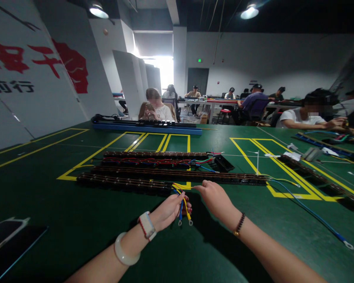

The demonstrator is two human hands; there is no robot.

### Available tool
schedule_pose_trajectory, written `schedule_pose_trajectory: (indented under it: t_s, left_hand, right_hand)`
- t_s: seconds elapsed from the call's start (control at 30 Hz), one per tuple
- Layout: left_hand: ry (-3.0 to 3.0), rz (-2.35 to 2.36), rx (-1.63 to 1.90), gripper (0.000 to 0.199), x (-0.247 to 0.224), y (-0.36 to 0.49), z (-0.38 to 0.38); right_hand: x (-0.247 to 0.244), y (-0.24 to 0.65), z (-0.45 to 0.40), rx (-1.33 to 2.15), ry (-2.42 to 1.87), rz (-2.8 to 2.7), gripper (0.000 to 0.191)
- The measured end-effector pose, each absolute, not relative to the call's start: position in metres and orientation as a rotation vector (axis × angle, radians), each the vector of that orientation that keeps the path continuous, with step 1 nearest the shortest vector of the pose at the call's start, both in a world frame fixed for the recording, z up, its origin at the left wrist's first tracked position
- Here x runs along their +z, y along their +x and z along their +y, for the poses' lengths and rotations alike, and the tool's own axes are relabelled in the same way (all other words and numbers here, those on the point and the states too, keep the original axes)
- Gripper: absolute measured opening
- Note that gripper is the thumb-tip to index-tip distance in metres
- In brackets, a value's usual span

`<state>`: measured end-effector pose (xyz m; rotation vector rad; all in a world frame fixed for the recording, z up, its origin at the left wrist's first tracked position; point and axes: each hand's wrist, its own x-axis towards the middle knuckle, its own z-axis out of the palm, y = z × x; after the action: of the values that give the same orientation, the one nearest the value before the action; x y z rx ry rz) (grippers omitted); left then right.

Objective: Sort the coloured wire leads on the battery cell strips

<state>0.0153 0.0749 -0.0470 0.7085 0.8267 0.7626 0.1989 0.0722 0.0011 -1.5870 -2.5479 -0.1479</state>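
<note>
My left hand (173,207) is closed around a blue wire (181,210) and a yellow wire (187,210), whose ring terminals hang below the fingers. These wires run from the right end of the nearest dark strip assembly (126,184). To the right, my right hand (211,193) has its thumb and fingers pressed together at the tip of a thin yellow-red wire (184,186) from the same end. A longer dark strip (177,175) lies just behind both hands, with yellow and blue leads at its right end.
The green table (106,236) bears a small black tray (223,163), further strips, a blue cable (312,214) at right and a flat dark device (14,247) at left. Blue rails (147,129) lie along the far edge. People sit beyond and at the right.
</note>
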Motion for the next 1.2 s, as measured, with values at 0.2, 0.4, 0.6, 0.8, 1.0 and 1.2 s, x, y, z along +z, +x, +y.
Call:
schedule_pose_trajectory:
  t_s: [0.2,0.4,0.6,0.8,1.0,1.2]
  left_hand:
    - [0.69,0.827,0.747,0.017,-0.046,0.013,0.076]
    - [0.684,0.731,0.776,0.02,-0.051,0.014,0.077]
    - [0.665,0.57,0.733,0.03,-0.052,0.015,0.079]
    - [0.661,0.608,0.775,0.029,-0.055,0.017,0.079]
    - [0.675,0.656,0.818,0.03,-0.052,0.019,0.077]
    - [0.643,0.566,0.797,0.04,-0.052,0.016,0.078]
  right_hand:
    - [-0.027,0.201,0.087,-0.203,-1.539,-2.637,0.031]
    - [-0.03,0.2,0.085,-0.305,-1.439,-2.627,0.021]
    - [-0.028,0.207,0.08,-0.349,-1.039,-2.624,0.033]
    - [-0.032,0.213,0.082,-0.29,-0.735,-2.768,0.031]
    - [-0.033,0.217,0.083,-0.196,-0.698,-2.694,0.029]
    - [-0.04,0.207,0.083,0.286,-0.813,-2.277,0.027]
